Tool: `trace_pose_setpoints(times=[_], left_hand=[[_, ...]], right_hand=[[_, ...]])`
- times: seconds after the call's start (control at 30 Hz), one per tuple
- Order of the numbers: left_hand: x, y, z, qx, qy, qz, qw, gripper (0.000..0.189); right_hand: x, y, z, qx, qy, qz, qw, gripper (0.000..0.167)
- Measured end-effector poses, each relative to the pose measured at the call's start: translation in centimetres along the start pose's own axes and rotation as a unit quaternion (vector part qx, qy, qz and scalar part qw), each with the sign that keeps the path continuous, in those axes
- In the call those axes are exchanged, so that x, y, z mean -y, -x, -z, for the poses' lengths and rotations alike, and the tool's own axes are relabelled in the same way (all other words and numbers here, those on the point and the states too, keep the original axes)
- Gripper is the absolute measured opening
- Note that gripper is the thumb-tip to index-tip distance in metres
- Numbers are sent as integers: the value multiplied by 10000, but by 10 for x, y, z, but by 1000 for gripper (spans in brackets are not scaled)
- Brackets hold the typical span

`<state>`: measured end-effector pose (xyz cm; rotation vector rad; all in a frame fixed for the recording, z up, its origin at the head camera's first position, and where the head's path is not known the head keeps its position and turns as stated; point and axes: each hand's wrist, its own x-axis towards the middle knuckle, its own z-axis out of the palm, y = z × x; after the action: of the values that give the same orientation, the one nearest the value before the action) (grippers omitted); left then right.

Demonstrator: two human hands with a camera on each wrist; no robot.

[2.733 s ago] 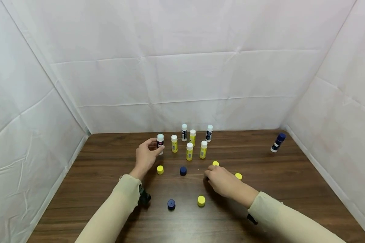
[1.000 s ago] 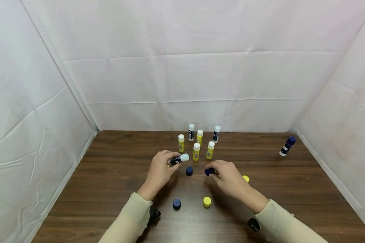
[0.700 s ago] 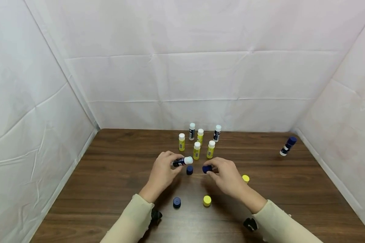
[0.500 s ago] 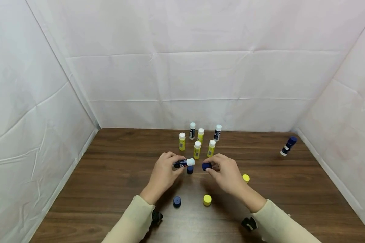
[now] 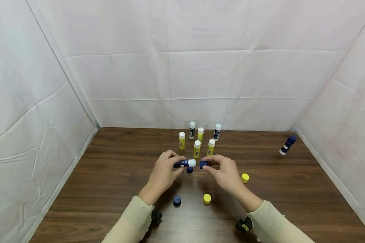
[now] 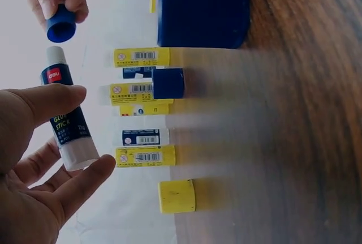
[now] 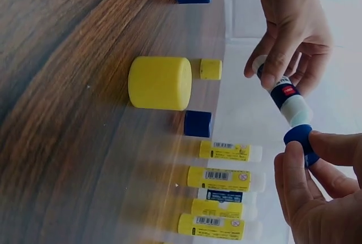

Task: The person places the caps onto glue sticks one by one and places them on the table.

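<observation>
My left hand point(image 5: 161, 173) holds a navy deli glue stick point(image 6: 70, 128) above the table, tilted nearly flat, thumb on one side and fingertips on the other. Its bare white tip points right. Between thumb and fingers of my right hand point(image 5: 226, 172) is a blue cap point(image 5: 203, 164), its hollow end turned to the glue stick's tip. A small gap parts cap and tip in the head view. Another blue cap point(image 5: 190, 170) sits on the table below the glue stick.
Behind the hands stand several uncapped glue sticks, yellow point(image 5: 196, 150) and navy point(image 5: 217, 132). Nearer lie a blue cap point(image 5: 177, 201) and yellow caps point(image 5: 207, 199) point(image 5: 245, 178). A capped navy glue stick point(image 5: 287, 145) stands far right. White cloth walls point(image 5: 200, 74) surround the table.
My left hand has lifted the glue stick off the table, tipped it over and brought it right. My right hand has picked up a blue cap and moved it left, narrowing the gap.
</observation>
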<state>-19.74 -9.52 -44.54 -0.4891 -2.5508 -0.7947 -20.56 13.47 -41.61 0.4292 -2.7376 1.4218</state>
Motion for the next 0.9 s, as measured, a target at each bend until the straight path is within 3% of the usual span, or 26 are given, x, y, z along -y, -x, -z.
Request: trace_pose_setpoints(times=[0.17,0.4,0.9], left_hand=[[-4,0,3,26,-296,-291,9991,31],[-8,-1,3,68,-504,-421,9978,33],[-11,-3,4,-87,-448,-652,9968,34]], right_hand=[[-1,-1,-2,31,-249,-120,9996,24],[-1,0,-5,45,-467,-301,9984,19],[0,1,-11,-88,-468,-233,9986,17]])
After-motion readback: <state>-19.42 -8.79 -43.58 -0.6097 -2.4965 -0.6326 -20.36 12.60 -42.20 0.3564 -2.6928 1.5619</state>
